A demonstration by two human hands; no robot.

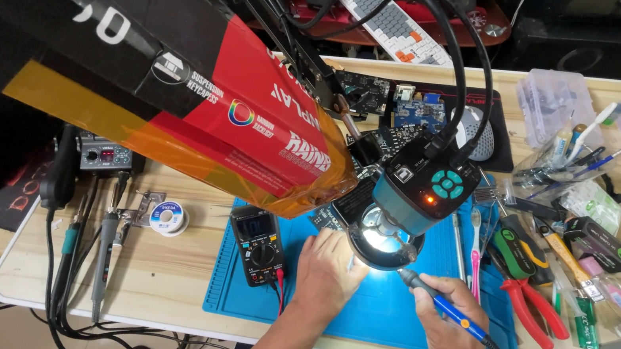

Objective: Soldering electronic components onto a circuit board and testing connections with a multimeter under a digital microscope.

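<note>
— What's the right hand [450, 329] doing?

— It's wrapped around a blue soldering iron [444, 304], held like a pen, tip angled up and left toward the bright patch under the microscope camera [416, 192]. I'd say that grip is for fine control of the tip.

— And the left hand [324, 268]?

— Just left of the camera's lit ring, lying palm down on the blue mat [388, 313], fingers loosely curled at the edge of the light. Whether they pinch anything I can't tell; the camera head hides the fingertips. It looks placed to steady the work.

— Where's the work itself?

— Directly below the camera, mostly hidden. A dark circuit board [347, 203] sticks out on the camera's left, partly under an orange-tinted sheet.

— What else sits around it?

— A multimeter [261, 244] lies further left of the camera, on the mat's edge, its leads trailing toward the left wrist. Red pliers [529, 303] and green-handled cutters lie to the camera's right, probably kept within reach. A solder spool [166, 217] is well to the left, beyond the multimeter. A keyboard [398, 24] rests behind the camera, past the table's far edge.
</note>
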